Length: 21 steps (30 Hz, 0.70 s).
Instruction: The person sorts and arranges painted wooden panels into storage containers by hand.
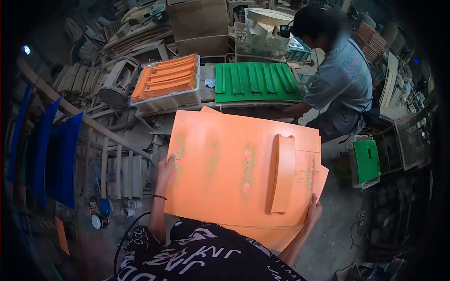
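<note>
Both hands carry a stack of orange painted boards (215, 164), with edges of more than one board showing at the right and bottom. Its top face bears several rows of greenish and pink blotches. A curved orange wooden piece (281, 178) lies on the right part of the top board. My left hand (166, 169) grips the left edge, thumb on top. At the lower right corner, my right hand (314, 210) is closed on the stack's edge. The fingers beneath the boards are hidden.
Ahead, a white crate (185, 99) holds orange slats beside a green panel (258, 82) on a bench. A co-worker (340, 82) leans over at the right. Blue panels (63, 159) stand at left, paint cans (100, 221) on the floor. Another green piece (366, 161) lies right.
</note>
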Each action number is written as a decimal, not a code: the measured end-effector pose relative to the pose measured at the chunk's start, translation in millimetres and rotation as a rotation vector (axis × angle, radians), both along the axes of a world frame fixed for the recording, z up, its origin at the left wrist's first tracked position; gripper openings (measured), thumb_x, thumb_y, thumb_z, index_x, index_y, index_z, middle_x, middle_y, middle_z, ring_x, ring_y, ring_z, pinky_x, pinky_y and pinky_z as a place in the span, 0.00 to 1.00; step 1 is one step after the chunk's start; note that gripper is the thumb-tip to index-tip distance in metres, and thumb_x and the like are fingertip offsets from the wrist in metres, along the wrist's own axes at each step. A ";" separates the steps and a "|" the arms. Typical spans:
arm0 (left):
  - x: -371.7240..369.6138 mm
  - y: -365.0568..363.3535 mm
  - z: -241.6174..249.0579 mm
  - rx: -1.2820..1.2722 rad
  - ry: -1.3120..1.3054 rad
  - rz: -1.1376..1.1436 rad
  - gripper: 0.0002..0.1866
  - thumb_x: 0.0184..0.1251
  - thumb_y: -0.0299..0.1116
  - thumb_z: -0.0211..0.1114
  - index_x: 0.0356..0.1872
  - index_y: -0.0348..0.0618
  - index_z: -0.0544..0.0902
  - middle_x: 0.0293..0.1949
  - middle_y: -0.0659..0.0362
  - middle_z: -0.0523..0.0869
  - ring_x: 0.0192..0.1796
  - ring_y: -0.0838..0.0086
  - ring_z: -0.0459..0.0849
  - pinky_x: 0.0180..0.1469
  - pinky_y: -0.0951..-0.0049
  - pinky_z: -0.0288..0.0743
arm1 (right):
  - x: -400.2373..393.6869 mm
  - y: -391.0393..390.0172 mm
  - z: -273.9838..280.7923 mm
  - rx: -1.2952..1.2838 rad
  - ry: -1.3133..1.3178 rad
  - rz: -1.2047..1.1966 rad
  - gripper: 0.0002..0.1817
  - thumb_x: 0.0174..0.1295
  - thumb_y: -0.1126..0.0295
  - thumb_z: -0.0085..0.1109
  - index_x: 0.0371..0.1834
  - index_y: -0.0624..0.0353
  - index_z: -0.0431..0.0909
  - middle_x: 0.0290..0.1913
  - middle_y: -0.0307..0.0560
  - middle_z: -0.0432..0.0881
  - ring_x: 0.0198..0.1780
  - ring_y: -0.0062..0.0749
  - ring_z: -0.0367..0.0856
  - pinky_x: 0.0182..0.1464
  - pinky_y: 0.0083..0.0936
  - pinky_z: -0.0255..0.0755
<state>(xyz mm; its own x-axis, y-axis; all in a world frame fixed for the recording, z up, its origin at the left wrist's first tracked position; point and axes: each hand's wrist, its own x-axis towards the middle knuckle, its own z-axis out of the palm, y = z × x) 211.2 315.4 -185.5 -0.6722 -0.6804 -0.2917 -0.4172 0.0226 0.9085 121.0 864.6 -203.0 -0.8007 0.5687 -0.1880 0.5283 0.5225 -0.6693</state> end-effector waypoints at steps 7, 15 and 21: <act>12.9 17.2 14.9 -0.065 0.031 -0.062 0.20 0.67 0.43 0.52 0.39 0.32 0.79 0.27 0.67 0.76 0.30 0.86 0.70 0.33 0.82 0.65 | 17.8 8.4 17.1 0.046 -0.052 -0.031 0.37 0.52 0.37 0.50 0.31 0.70 0.78 0.33 0.63 0.79 0.37 0.52 0.77 0.41 0.40 0.68; 19.1 12.5 -28.1 -0.208 0.066 -0.029 0.20 0.66 0.43 0.52 0.33 0.31 0.78 0.24 0.69 0.72 0.29 0.87 0.66 0.30 0.81 0.63 | 39.9 18.9 20.4 -0.084 0.003 -0.050 0.34 0.53 0.41 0.53 0.36 0.69 0.79 0.34 0.60 0.81 0.37 0.47 0.80 0.42 0.35 0.70; -27.4 32.1 -16.9 -0.330 -0.071 -0.166 0.26 0.63 0.51 0.52 0.32 0.30 0.77 0.19 0.47 0.77 0.28 0.71 0.81 0.30 0.66 0.71 | 78.3 64.4 15.4 0.031 -0.042 -0.123 0.40 0.48 0.36 0.54 0.34 0.74 0.78 0.33 0.63 0.80 0.38 0.50 0.79 0.42 0.39 0.69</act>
